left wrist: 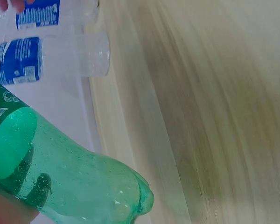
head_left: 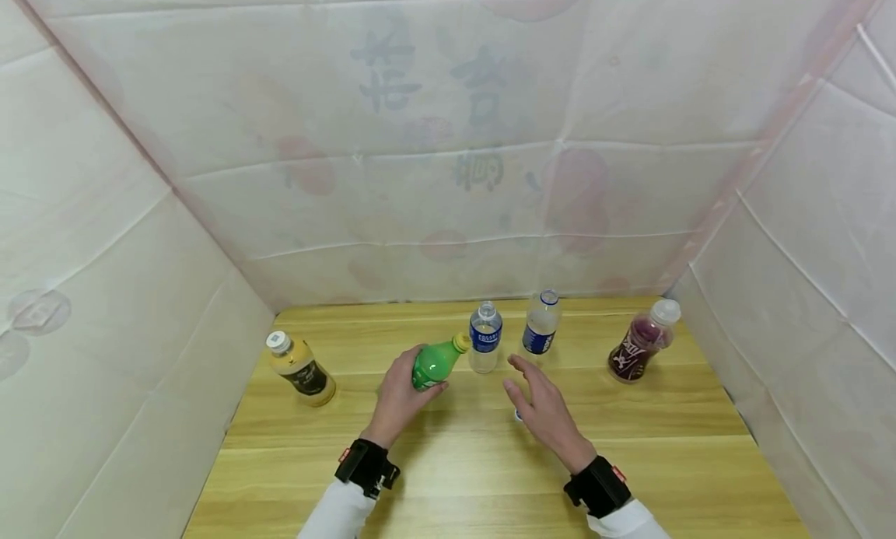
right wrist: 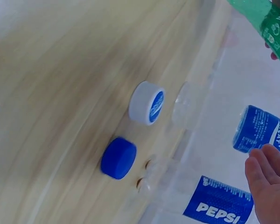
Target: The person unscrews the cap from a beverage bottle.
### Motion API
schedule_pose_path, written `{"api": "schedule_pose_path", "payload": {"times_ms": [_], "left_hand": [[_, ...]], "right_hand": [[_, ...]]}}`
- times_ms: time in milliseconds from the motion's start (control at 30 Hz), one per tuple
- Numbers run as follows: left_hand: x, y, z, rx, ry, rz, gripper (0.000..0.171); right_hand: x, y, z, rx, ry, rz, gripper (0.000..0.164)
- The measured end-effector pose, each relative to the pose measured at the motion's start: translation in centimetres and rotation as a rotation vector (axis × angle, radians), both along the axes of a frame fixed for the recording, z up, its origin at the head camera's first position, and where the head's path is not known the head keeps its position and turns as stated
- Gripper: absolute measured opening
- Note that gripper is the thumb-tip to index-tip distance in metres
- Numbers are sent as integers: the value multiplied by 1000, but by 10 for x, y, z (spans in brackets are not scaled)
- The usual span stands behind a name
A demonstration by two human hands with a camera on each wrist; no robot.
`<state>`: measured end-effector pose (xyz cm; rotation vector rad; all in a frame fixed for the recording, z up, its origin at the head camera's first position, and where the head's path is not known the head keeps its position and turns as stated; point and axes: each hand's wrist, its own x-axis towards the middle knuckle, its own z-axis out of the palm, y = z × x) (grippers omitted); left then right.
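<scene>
My left hand [head_left: 402,393] grips a green plastic bottle [head_left: 435,364] with a yellow cap, tilted so the cap leans right. In the left wrist view the bottle's base hangs over the tabletop. An uncapped clear bottle [head_left: 484,340] with a blue Pocari Sweat label stands right beside the yellow cap. Just behind it to the right stands an open Pepsi bottle [head_left: 539,325]. My right hand [head_left: 549,414] reaches forward with fingers extended, holding nothing. Below that hand a white cap [right wrist: 146,103] and a blue cap [right wrist: 118,157] lie on the table.
A bottle of yellow drink [head_left: 302,370] with a white cap stands on the wooden table [head_left: 448,477] at the left. At the right stands a bottle of dark purple drink [head_left: 640,343], white-capped. Pale cloth walls [head_left: 448,204] enclose the table's back and sides.
</scene>
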<state>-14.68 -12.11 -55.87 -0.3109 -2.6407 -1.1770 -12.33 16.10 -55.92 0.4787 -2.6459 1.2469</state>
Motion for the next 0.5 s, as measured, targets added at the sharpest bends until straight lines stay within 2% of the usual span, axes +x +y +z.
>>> {"api": "schedule_pose_path", "payload": {"times_ms": [200, 500], "left_hand": [[8, 8, 0, -81, -9, -36, 80], [17, 18, -7, -145, -6, -63, 78]], "right_hand": [[-5, -9, 7, -41, -8, 2, 47], [-9, -22, 15, -106, 14, -32, 43]]}}
